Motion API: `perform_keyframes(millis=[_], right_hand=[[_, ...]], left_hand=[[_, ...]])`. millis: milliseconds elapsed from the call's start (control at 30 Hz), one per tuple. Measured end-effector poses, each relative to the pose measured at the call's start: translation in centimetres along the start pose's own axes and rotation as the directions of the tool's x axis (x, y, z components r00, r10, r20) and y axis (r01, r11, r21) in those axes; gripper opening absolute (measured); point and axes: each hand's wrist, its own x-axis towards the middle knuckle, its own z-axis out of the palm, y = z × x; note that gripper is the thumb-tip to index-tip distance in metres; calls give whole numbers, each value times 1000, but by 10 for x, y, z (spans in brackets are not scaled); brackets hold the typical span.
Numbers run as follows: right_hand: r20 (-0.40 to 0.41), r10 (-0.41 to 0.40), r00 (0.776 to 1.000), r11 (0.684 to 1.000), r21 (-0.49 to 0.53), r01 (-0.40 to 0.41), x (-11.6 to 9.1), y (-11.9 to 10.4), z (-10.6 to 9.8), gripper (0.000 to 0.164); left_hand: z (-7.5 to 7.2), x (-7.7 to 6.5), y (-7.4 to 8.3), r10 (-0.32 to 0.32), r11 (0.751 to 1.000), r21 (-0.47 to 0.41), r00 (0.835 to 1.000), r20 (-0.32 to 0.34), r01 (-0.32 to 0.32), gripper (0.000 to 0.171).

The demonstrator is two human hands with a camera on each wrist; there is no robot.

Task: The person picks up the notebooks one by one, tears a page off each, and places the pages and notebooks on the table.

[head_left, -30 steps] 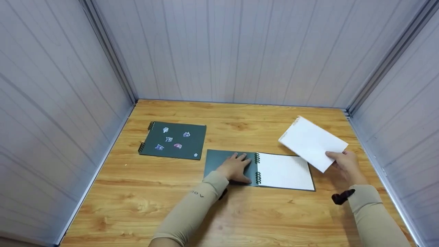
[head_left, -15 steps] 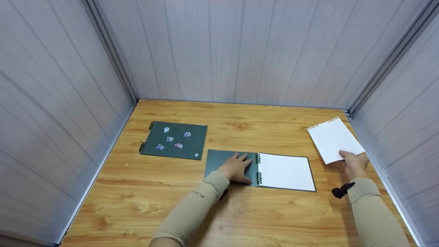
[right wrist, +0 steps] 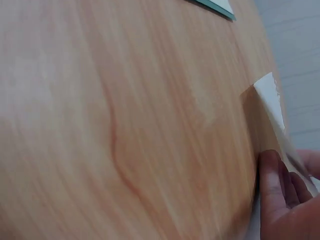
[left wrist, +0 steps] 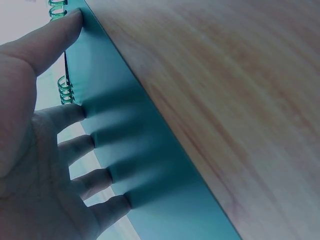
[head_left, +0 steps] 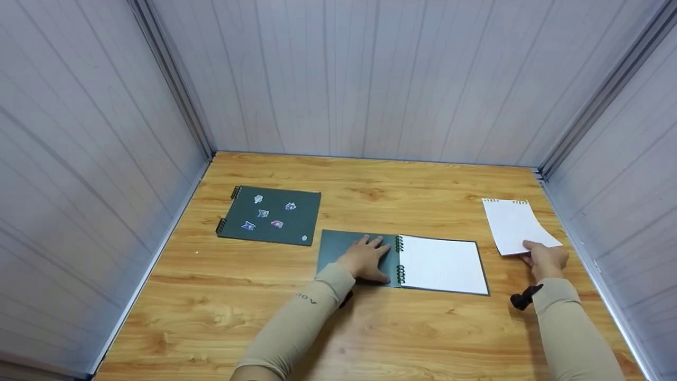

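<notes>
My left hand [head_left: 364,260] lies with spread fingers on the dark green inside cover [left wrist: 135,150] of an open spiral notebook [head_left: 443,264]. In the left wrist view, the fingertips press that cover close to the green coil rings [left wrist: 66,90]. The notebook's white lined page faces up to the right of the rings. Off to the right, my right hand [head_left: 547,259] pinches the near edge of a loose white sheet [head_left: 513,225], thumb on top and fingers beneath. Torn ring holes run along the sheet's far edge. In the right wrist view the paper [right wrist: 272,107] bends up from the tabletop.
A second dark green spiral notebook [head_left: 270,216], closed, with several small stickers on its cover, lies at the left. The wooden table [head_left: 211,317] is bounded by pale panel walls [head_left: 338,79] at the back and both sides.
My right hand has carried the loose sheet rightward, away from the open notebook, turned it so the torn edge faces the back wall, and lowered it. My left hand has stayed in place.
</notes>
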Motion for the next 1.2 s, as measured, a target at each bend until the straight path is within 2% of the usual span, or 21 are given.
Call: perform_keyframes(millis=[133, 200, 267, 367, 433, 533, 600, 633, 733, 833, 933, 1000, 1100, 1200], right_hand=[[6, 31, 999, 998, 50, -32, 1, 1, -4, 92], [3, 31, 1000, 999, 39, -31, 1, 3, -6, 82], [1, 10, 1000, 1000, -8, -10, 0, 4, -10, 65], [-14, -50, 999, 985, -166, 47, 0, 8, -15, 49], [-17, -101, 995, 949, -301, 91, -2, 11, -19, 54], [-26, -175, 984, 867, -478, 141, -5, 15, -24, 80], [-27, -212, 977, 815, -557, 161, -7, 18, -27, 93], [-26, -223, 975, 798, -579, 167, -8, 19, -28, 97], [-19, -245, 969, 778, -601, 185, -10, 21, -30, 106], [-8, -281, 960, 763, -609, 218, -12, 22, -29, 99], [17, -331, 943, 727, -633, 267, -18, 21, -24, 81], [51, -356, 933, 697, -651, 302, -24, 20, -18, 70], [123, -387, 914, 650, -666, 365, -35, 20, -7, 63], [221, -424, 878, 589, -670, 453, -47, 22, 7, 60]], left_hand=[[0, -1, 0, 2, 1000, -2, 1000, -7, -2, 91], [0, -1, -1, 5, 1000, 1, 1000, -10, -5, 91], [0, -2, -1, 8, 1000, 2, 1000, -10, -8, 90], [-1, -2, -1, 6, 1000, 3, 1000, -9, -6, 91], [-2, -3, -1, 4, 1000, 0, 1000, -6, -4, 91], [-2, -3, -1, 5, 1000, 0, 1000, -7, -5, 90], [-1, -4, -1, 11, 1000, -3, 1000, -14, -11, 90], [0, -3, -1, 14, 1000, -3, 1000, -19, -14, 90], [3, -3, -3, 27, 1000, -9, 999, -41, -28, 88], [5, -4, -7, 32, 999, -13, 997, -69, -33, 84], [3, -6, -14, 18, 1000, -12, 994, -110, -20, 78], [1, -8, -20, -2, 1000, -9, 991, -135, 1, 76], [-2, -11, -31, -38, 999, -13, 987, -158, 36, 74], [-5, -17, -42, -67, 998, -31, 983, -171, 63, 71]])
